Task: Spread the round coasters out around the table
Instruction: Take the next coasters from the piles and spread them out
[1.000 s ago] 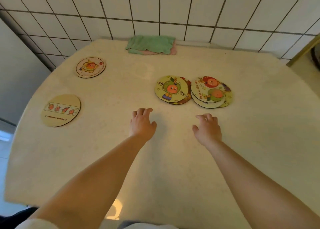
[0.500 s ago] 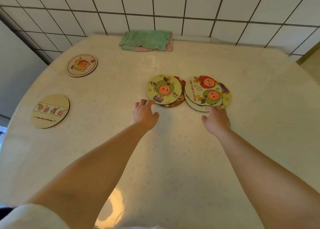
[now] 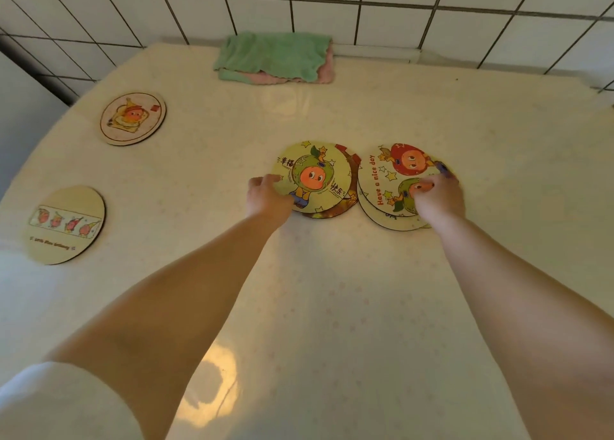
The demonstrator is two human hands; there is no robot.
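Two overlapping piles of round cartoon coasters lie mid-table. My left hand (image 3: 269, 197) grips the left edge of the top green-character coaster (image 3: 314, 173), which covers a darker brown coaster (image 3: 349, 203). My right hand (image 3: 439, 200) lies on the "Have a nice day" coaster (image 3: 382, 177), fingertips pressing its right part; more coasters peek out beneath it. Two single coasters lie apart at the left: a toast-picture coaster (image 3: 133, 119) farther back and a fruit-row coaster (image 3: 64, 225) near the left edge.
A folded green and pink cloth (image 3: 275, 57) lies at the back of the cream table (image 3: 332, 306), against the white tiled wall. The table's curved left edge runs close past the fruit-row coaster. A light reflection shines on the near tabletop.
Both hands moved forward from the bare tabletop onto the two piles. The left hand reached the green-character coaster's edge and the right hand came down on the "Have a nice day" coaster.
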